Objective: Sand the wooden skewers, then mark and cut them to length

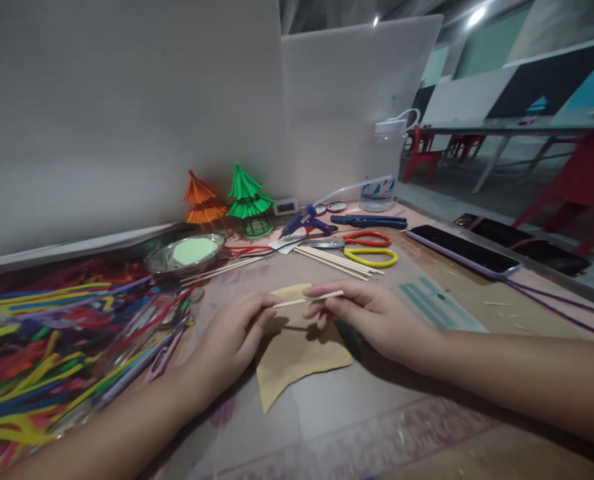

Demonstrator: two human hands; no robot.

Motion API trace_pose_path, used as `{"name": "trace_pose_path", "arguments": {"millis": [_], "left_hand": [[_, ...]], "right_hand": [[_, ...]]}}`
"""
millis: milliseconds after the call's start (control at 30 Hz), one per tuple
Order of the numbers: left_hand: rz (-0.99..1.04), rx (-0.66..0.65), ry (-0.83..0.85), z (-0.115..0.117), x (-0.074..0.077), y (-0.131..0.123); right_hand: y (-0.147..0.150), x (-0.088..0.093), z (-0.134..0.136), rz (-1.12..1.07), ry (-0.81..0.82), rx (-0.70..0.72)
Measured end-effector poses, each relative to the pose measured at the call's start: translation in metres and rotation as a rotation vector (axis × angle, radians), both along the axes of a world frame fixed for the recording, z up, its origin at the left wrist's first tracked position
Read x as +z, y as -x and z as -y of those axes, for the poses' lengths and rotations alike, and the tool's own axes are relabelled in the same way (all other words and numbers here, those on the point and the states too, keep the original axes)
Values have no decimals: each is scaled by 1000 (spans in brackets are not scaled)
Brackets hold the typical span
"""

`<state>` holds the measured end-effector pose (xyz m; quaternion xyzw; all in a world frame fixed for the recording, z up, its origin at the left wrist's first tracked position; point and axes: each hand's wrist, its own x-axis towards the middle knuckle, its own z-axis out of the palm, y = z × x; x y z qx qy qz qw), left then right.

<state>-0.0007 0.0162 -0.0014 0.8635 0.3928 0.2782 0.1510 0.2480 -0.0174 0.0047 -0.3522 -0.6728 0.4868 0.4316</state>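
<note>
Between my two hands a thin pale wooden stick (pixel 291 303) is held level. My left hand (pixel 237 327) pinches its left end with thumb and fingertips. The fingers of my right hand (pixel 371 317) close round the stick's right end. Under the stick a tan piece of paper or sheet material (pixel 301 360) with a curved, uneven edge lies on the table, partly hidden by my hands. Just beyond it lies a bunch of similar wooden sticks (pixel 337 261), beside scissors (pixel 371 255) with one yellow and one red handle.
A blue glue gun (pixel 307 221), a utility knife (pixel 369 221) and a phone (pixel 464 251) lie farther back. Orange (pixel 204 200) and green (pixel 249 200) tree-shaped crafts stand behind a metal dish (pixel 157 259). Colourful pipe cleaners (pixel 37 373) crowd the left. A water bottle (pixel 381 163) stands at the back.
</note>
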Motion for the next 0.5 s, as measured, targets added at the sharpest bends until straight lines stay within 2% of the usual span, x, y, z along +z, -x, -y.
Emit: {"name": "trace_pose_path", "arguments": {"millis": [233, 367, 500], "left_hand": [[-2, 35, -43, -4, 1, 2], [13, 40, -14, -3, 0, 3], [17, -2, 43, 0, 2, 2]], "right_hand": [[-1, 4, -2, -37, -8, -141], [0, 2, -3, -47, 18, -113], [1, -3, -7, -59, 75, 13]]}}
